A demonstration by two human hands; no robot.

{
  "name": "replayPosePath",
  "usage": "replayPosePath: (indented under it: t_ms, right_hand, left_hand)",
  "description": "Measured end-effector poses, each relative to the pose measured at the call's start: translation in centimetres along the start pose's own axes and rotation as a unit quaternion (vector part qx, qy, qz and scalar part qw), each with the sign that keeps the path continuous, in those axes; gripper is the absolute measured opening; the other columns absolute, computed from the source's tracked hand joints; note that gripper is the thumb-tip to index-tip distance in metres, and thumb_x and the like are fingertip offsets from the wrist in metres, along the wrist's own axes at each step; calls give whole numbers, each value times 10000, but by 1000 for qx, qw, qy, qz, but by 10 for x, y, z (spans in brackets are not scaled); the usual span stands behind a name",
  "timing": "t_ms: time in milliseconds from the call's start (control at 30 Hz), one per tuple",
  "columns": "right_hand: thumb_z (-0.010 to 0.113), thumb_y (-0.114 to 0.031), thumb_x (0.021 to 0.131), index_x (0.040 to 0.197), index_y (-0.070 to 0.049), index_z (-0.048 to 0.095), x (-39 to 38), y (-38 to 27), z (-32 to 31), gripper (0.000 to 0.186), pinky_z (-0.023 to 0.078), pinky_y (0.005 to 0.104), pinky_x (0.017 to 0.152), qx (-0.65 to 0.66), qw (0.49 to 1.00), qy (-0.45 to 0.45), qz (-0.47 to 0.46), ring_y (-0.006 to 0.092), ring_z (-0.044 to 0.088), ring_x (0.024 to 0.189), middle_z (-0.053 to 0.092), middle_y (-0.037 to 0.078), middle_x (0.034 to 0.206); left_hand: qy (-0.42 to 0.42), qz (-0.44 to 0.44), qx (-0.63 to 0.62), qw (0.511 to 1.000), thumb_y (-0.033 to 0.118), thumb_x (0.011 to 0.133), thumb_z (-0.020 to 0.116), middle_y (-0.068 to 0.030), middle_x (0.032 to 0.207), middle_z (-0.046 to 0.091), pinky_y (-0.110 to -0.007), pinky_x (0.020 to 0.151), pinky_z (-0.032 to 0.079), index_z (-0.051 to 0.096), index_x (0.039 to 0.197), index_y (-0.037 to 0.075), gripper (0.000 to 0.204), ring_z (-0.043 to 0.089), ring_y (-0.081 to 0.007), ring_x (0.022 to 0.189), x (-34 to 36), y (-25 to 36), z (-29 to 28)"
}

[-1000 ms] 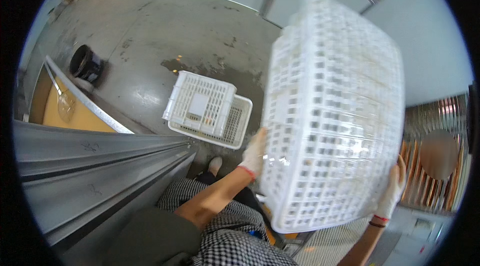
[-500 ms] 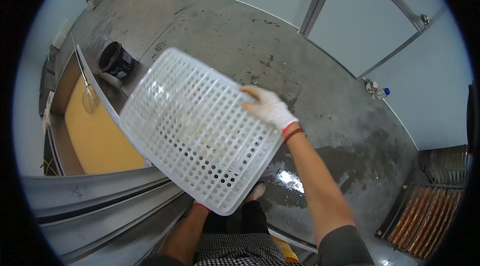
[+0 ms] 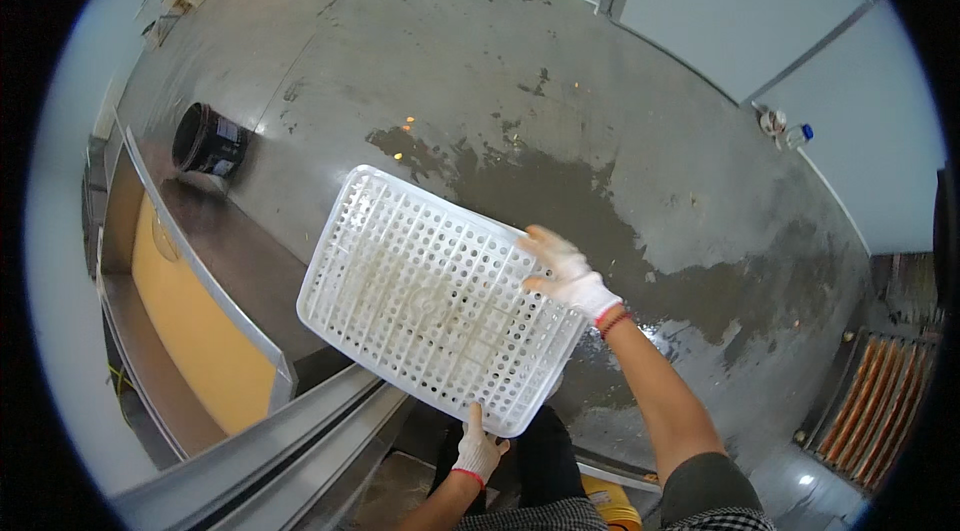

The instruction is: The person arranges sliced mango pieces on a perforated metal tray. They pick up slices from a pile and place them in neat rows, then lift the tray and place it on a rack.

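A white plastic basket (image 3: 430, 301), full of round holes and crossed by ribs, is held tilted in front of my body. My left hand (image 3: 480, 451), in a white glove with a red cuff, grips its near edge with the thumb on the side facing me. At its right far corner is my right hand (image 3: 568, 281), gloved the same way. Its thumb and forefinger lie over the rim, slightly blurred, and the other fingers are hidden. The basket is bare on the side facing me.
To the left stands a long metal-edged trough of yellow contents (image 3: 190, 321) with a whisk (image 3: 165, 234) in it. A black bucket (image 3: 208, 141) rests beyond it. Wet patches (image 3: 560, 191) mark the floor. A rack of copper-coloured bars (image 3: 875, 411) sits at right.
Both hands and the basket have moved rightward and away from the trough's edge. More of my left hand shows on the near edge. The view has shifted too.
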State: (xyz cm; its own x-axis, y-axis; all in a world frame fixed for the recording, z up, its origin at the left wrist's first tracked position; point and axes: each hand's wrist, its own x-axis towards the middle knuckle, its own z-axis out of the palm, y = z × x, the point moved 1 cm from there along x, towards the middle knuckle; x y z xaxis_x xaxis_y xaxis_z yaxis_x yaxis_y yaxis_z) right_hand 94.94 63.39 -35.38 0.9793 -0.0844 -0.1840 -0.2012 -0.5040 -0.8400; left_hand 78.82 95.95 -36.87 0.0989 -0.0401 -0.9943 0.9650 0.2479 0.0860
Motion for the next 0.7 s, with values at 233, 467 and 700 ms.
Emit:
replayPosePath:
  t_ms: [233,467,700]
  right_hand:
    - [430,-571,1021,1516,-44,397,-147,257,128,724,276,352,1175,455,619,420,484,240,369,1422,410,127,1556]
    - [379,-614,1015,1473,-41,446,-179,234,346,736,341,348,1120,646,472,253,544,229,445,1333,477,113,1478]
    - [328,-658,1009,1430,-39,496,32,135,352,767,405,343,1066,826,472,240,194,218,522,1245,545,98,1400]
  left_hand:
    - [-55,13,126,990,402,976,577,-111,1512,411,-517,1084,396,188,1561,56,783,467,-271,1360,-12,37,5]
    - [-41,-39,490,870,473,990,567,-173,1489,458,-403,1139,355,423,1490,97,641,450,-322,1367,-8,61,-20]
    - [-35,188,100,977,388,997,561,-178,1394,497,-478,1092,396,339,1492,80,624,470,-333,1325,9,102,-72]
